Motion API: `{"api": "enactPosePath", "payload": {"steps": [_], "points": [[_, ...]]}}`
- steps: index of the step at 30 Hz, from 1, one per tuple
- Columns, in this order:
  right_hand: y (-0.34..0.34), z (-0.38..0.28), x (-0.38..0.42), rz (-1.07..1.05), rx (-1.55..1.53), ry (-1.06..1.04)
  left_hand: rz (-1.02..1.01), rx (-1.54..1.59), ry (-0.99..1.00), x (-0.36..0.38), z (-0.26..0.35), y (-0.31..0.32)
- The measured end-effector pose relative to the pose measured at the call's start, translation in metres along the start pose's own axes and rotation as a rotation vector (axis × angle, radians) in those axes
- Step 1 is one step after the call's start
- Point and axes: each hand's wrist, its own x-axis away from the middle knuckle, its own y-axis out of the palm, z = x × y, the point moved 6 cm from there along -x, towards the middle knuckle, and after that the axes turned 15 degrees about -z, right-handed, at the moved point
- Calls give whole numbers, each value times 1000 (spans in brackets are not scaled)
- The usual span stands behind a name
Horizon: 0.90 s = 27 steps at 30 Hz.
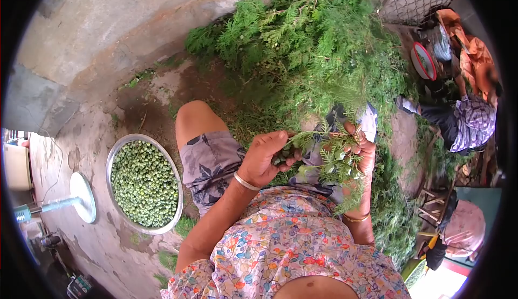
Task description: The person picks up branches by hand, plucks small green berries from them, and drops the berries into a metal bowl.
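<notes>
My right hand is closed around a leafy green sprig, which hangs in front of my lap. Beside it, my left hand has its fingers curled at the near end of the sprig; some small green pieces show at the fingers, but exactly what they grip is hard to make out. A heap of cut green branches lies on the ground beyond my knees. To the left, a round metal tray holds many small green cones.
A fan-like stand with a round white base is at the far left. Two other people sit at the right, near a red-rimmed basin. A concrete wall rises at the upper left.
</notes>
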Motion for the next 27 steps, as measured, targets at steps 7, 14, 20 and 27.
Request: {"api": "enactPosePath", "payload": {"steps": [7, 14, 20, 27], "points": [[-4, -3, -4, 69, 12, -53, 38, -209, -20, 12, 2, -4], [-48, -27, -12, -71, -335, -145, 256, 71, 134, 52, 26, -42], [-24, -14, -12, -9, -253, -151, 173, -17, 6, 41, 6, -27], [-3, -5, -3, 38, -154, -60, 31, -172, -54, 14, -7, 11]]}}
